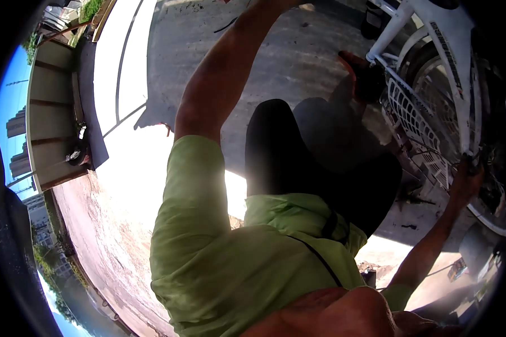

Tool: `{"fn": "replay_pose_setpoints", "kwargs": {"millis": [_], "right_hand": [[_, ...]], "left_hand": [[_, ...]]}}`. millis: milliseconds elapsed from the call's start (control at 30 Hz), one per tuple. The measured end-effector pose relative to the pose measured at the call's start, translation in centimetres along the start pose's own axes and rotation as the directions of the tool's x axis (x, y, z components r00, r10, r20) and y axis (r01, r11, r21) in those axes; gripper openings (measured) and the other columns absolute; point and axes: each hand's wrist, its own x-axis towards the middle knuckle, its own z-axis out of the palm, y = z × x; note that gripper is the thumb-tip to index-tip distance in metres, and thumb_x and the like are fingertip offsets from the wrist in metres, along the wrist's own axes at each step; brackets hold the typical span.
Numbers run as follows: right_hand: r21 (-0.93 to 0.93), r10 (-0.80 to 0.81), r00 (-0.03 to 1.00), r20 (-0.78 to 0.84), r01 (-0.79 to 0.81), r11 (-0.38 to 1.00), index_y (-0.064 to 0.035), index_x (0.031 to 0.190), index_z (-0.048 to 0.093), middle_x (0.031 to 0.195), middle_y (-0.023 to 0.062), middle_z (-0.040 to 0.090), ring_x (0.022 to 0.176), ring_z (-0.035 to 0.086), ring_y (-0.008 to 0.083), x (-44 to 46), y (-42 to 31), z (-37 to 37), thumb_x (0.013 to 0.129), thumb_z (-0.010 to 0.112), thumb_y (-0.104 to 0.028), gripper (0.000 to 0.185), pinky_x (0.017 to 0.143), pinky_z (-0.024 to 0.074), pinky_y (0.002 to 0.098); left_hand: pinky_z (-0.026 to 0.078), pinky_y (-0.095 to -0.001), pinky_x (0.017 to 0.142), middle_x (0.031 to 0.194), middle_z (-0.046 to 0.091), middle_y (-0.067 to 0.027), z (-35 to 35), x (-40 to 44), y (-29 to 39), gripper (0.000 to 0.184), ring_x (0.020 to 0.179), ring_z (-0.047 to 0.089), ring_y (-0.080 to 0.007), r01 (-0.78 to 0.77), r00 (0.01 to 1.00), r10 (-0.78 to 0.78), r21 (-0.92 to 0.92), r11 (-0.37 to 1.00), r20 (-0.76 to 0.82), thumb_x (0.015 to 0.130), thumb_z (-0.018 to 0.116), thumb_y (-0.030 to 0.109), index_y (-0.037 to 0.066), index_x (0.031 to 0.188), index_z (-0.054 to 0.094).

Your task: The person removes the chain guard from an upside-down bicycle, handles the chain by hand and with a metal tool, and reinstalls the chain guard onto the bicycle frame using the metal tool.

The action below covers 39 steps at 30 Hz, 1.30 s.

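A white bicycle [452, 62] stands at the right side, its frame tubes, white lattice chain guard [413, 109] and a wheel showing. My right hand [468, 178] is low on the bicycle, by the lower end of a white tube near the wheel. Its fingers look closed around a dark part there, which is small and shaded. My left arm stretches up and away over the concrete floor. Only the edge of my left hand [291, 3] shows at the top border, so its fingers and anything in them are hidden.
My bent knees in dark trousers [281, 151] are in the middle. A foot in a dark and orange shoe [360, 76] rests near the bicycle. Concrete floor [191, 50] lies ahead, with bright sunlit ground to the left. A panelled wall [56, 112] stands farther left.
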Motion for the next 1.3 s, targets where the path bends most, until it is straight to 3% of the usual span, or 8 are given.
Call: {"fn": "replay_pose_setpoints", "kwargs": {"millis": [67,167,300,500,900,1000,1100,1300], "right_hand": [[0.133,-0.059,0.998,0.018,0.056,0.990,-0.0081,0.136,0.056,0.124,0.0161,0.065,0.109,0.064,0.0290,1.2,3.9,1.4,0.088,0.070,-0.040,0.060,0.091,0.0497,0.0382],[-0.158,-0.157,0.987,-0.026,0.151,0.976,-0.0087,0.137,0.056,0.123,0.0169,0.066,0.109,0.064,0.0298,2.5,5.5,1.2,0.089,0.070,-0.042,0.060,0.091,0.0500,0.0388],[-0.183,-0.201,0.979,0.013,0.200,0.962,-0.0073,0.138,0.054,0.127,0.0167,0.063,0.109,0.063,0.0311,2.4,4.8,0.5,0.087,0.071,-0.046,0.066,0.090,0.0505,0.0392],[-0.466,-0.313,0.949,0.035,0.293,0.835,-0.0073,0.142,0.050,0.130,0.0163,0.062,0.107,0.063,0.0313,4.0,8.4,0.1,0.086,0.073,-0.045,0.072,0.090,0.0510,0.0396],[-0.614,-0.496,0.864,0.090,0.440,0.655,-0.0042,0.138,0.053,0.119,0.0196,0.066,0.102,0.065,0.0335,4.0,8.9,-0.7,0.086,0.074,-0.041,0.067,0.085,0.0525,0.0411],[-0.697,-0.643,0.751,0.148,0.540,0.471,-0.0037,0.136,0.055,0.125,0.0213,0.063,0.109,0.061,0.0357,4.5,10.2,-0.6,0.089,0.071,-0.040,0.061,0.091,0.0492,0.0426],[-0.361,-0.355,0.934,-0.044,0.317,0.877,-0.0015,0.135,0.055,0.127,0.0224,0.061,0.113,0.059,0.0360,3.1,5.6,-0.1,0.091,0.069,-0.038,0.059,0.097,0.0455,0.0435],[-0.123,-0.265,0.963,-0.036,0.259,0.958,-0.0027,0.139,0.051,0.131,0.0217,0.059,0.119,0.056,0.0384,2.8,7.0,1.6,0.090,0.068,-0.043,0.066,0.100,0.0446,0.0447]], "left_hand": [[0.052,-0.0315,0.074,0.101,0.069,-0.0100,-4.2,-4.7,-6.3,0.030,0.094,0.064,-0.0153,-0.321,0.947,0.319,-0.131,0.938,-0.031,0.093,0.063,0.012,-0.001,0.121,0.060],[0.055,-0.0301,0.074,0.103,0.071,-0.0075,-13.9,-18.9,-11.5,0.033,0.090,0.066,-0.0154,0.333,0.938,-0.319,0.613,0.716,-0.137,0.090,0.068,0.017,0.001,0.119,0.065],[0.056,-0.0300,0.070,0.090,0.071,-0.0082,-20.9,-41.1,-20.3,0.020,0.076,0.067,-0.0151,0.880,0.471,-0.751,0.305,0.364,-0.464,0.089,0.068,0.016,0.001,0.102,0.070],[0.056,-0.0378,0.071,0.091,0.071,-0.0140,-17.2,-57.9,-25.5,0.021,0.081,0.070,-0.0270,0.895,0.440,-0.697,0.343,0.286,-0.566,0.083,0.069,0.023,0.007,0.098,0.069],[0.053,-0.0466,0.079,0.104,0.065,-0.0208,-13.5,-53.3,-29.6,0.028,0.096,0.064,-0.0382,0.811,0.506,-0.649,0.569,0.133,-0.568,0.088,0.065,0.020,0.001,0.107,0.062],[0.055,-0.0399,0.081,0.105,0.068,-0.0162,-14.7,-50.0,-26.9,0.028,0.096,0.067,-0.0285,0.787,0.241,-0.892,-0.461,0.411,-0.383,0.092,0.064,0.024,0.002,0.109,0.063],[0.055,-0.0369,0.079,0.105,0.067,-0.0127,-13.1,-42.6,-21.4,0.025,0.094,0.067,-0.0256,0.519,0.496,-0.808,-0.638,0.569,-0.317,0.094,0.061,0.015,0.004,0.116,0.059],[0.047,-0.0316,0.078,0.111,0.061,-0.0095,-9.2,-31.1,-11.9,0.023,0.091,0.058,-0.0197,0.241,0.869,-0.494,-0.872,0.425,-0.001,0.094,0.059,0.009,0.009,0.116,0.060]]}}
